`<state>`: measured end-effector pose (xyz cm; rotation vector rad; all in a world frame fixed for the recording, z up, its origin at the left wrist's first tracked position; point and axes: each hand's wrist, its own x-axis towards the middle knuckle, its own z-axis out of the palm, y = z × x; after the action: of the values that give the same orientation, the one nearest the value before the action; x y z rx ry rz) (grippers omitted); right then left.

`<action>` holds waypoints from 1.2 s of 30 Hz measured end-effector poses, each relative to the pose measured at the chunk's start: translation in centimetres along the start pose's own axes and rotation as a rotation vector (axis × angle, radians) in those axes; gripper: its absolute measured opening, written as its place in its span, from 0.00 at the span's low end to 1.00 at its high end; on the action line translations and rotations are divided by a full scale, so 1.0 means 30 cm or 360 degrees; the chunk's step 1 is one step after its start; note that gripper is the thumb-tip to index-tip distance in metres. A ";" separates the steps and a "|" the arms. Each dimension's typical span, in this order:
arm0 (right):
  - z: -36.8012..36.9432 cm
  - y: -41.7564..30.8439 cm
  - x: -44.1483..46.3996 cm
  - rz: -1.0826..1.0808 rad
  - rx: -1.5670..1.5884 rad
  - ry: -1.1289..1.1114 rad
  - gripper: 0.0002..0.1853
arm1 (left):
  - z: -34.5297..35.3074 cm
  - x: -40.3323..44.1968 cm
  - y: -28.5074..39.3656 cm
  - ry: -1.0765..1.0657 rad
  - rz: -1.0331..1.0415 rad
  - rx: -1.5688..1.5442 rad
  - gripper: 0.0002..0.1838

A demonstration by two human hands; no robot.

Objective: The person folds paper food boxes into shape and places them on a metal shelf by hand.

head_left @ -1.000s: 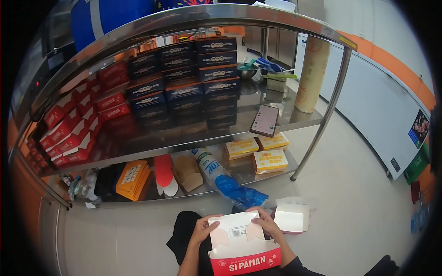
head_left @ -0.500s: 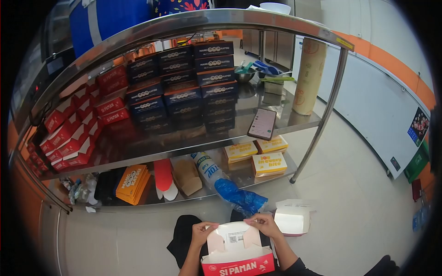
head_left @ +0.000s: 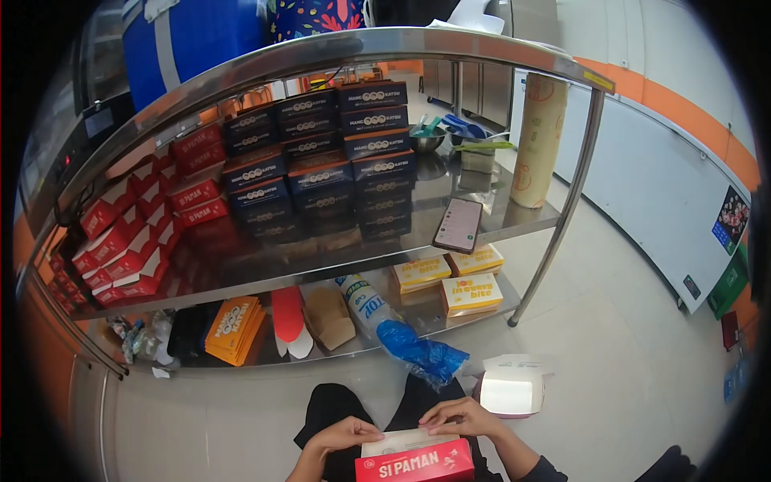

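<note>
A red and white "SI PAMAN" cardboard food box (head_left: 414,466) sits at my lap, its printed front facing up toward me and its lower part cut off by the view's edge. My left hand (head_left: 347,435) grips the left end of its back edge. My right hand (head_left: 459,416) has its fingers bent and pressed on the flap at the right. Between my hands the white inside of the flap shows as a narrow strip. Another box (head_left: 511,395), white inside and open, rests on the floor to the right of my right hand.
A steel rack (head_left: 313,277) stands ahead. It carries red boxes (head_left: 140,269), stacked dark blue boxes (head_left: 321,153), a phone (head_left: 458,224) and a tall film roll (head_left: 536,140). Lower down are yellow-white boxes (head_left: 471,295), orange flat cartons (head_left: 234,329) and a cup sleeve (head_left: 365,301).
The box's tall back flap has come down from upright toward the front panel. Both hands moved with it, slightly lower and closer to the red front.
</note>
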<state>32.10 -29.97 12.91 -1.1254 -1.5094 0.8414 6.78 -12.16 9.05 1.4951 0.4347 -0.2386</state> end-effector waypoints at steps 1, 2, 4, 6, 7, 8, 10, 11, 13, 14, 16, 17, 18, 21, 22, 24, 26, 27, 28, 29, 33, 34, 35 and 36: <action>-0.008 0.010 -0.004 0.0247 0.0210 -0.0131 0.04 | 0.010 0.002 0.005 -0.0005 0.0003 0.0004 0.24; -0.014 0.025 -0.003 0.0491 0.0421 -0.0260 0.05 | 0.022 0.007 0.009 0.0130 0.0062 0.0030 0.21; -0.019 0.039 0.031 0.0533 0.0409 -0.0264 0.08 | 0.049 0.002 0.074 0.0266 0.0124 0.0059 0.19; -0.042 -0.018 0.105 0.0549 -0.0011 -0.0386 0.13 | 0.060 -0.005 0.201 0.0678 0.0168 0.0723 0.14; -0.045 -0.025 0.132 0.0407 -0.0273 -0.0452 0.17 | 0.069 0.004 0.224 0.0827 0.0311 0.0746 0.12; -0.043 -0.039 0.163 0.0404 -0.0274 -0.0454 0.17 | 0.078 0.011 0.257 0.0830 0.0312 0.0747 0.12; -0.033 -0.072 0.225 0.0462 -0.0695 -0.0615 0.22 | 0.096 0.016 0.314 0.0937 0.0729 0.0934 0.10; -0.026 -0.107 0.238 0.0436 -0.0751 -0.0608 0.22 | 0.093 0.022 0.312 0.0934 0.0735 0.0937 0.10; -0.029 -0.062 0.224 0.0356 -0.0833 -0.0610 0.22 | 0.079 0.036 0.304 0.0960 0.1138 0.1107 0.07; -0.032 -0.043 0.219 0.0273 -0.0908 -0.0618 0.21 | 0.079 0.028 0.301 0.0958 0.1145 0.1114 0.07; -0.061 -0.052 0.168 0.0294 -0.0878 -0.0552 0.20 | 0.084 -0.011 0.297 0.0908 0.0999 0.1052 0.06; -0.085 -0.063 0.135 0.0321 -0.0852 -0.0501 0.19 | 0.077 -0.020 0.275 0.0945 0.0965 0.1029 0.06; -0.114 -0.078 0.103 0.0321 -0.0856 -0.0498 0.19 | 0.072 -0.027 0.252 0.0943 0.0970 0.1029 0.06; -0.159 -0.131 0.037 0.0519 -0.0754 -0.0560 0.18 | 0.062 -0.027 0.165 0.1012 0.0954 0.0857 0.04; -0.155 -0.147 0.022 0.0576 -0.0588 -0.0562 0.17 | 0.054 -0.009 0.124 0.0898 0.0973 0.0606 0.10; -0.151 -0.134 -0.015 0.0640 -0.0413 -0.0558 0.16 | 0.068 0.014 0.068 0.0773 0.0978 0.0353 0.16; -0.153 -0.093 -0.051 0.0514 -0.0245 -0.0296 0.15 | 0.106 0.038 0.029 0.0277 0.1060 -0.0681 0.38; -0.148 -0.129 -0.042 0.0514 -0.0246 -0.0294 0.15 | 0.090 0.062 -0.116 0.0253 0.0959 -0.0711 0.37; -0.137 -0.197 -0.021 0.0424 -0.0225 -0.0103 0.14 | 0.075 0.085 -0.260 0.0230 0.0858 -0.0742 0.37; -0.129 -0.233 -0.008 0.0333 -0.0203 0.0086 0.14 | 0.059 0.108 -0.401 0.0209 0.0757 -0.0774 0.37; -0.116 -0.215 -0.001 0.0333 -0.1150 0.0033 0.14 | 0.121 0.093 -0.266 0.0476 0.0695 -0.0420 0.19; -0.118 -0.217 0.009 0.0192 -0.1640 0.0024 0.16 | 0.136 0.099 -0.270 0.0481 0.0689 -0.0420 0.19; -0.121 -0.217 0.016 0.0038 -0.2132 0.0014 0.19 | 0.150 0.109 -0.277 0.0580 0.0587 -0.0499 0.15; -0.107 -0.201 0.015 0.0037 -0.2130 0.0010 0.19 | 0.166 0.116 -0.280 0.0678 0.0483 -0.0580 0.11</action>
<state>33.83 -31.59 19.32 -2.0380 -2.0654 -0.3252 7.09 -17.31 0.05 1.2255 0.5480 0.3894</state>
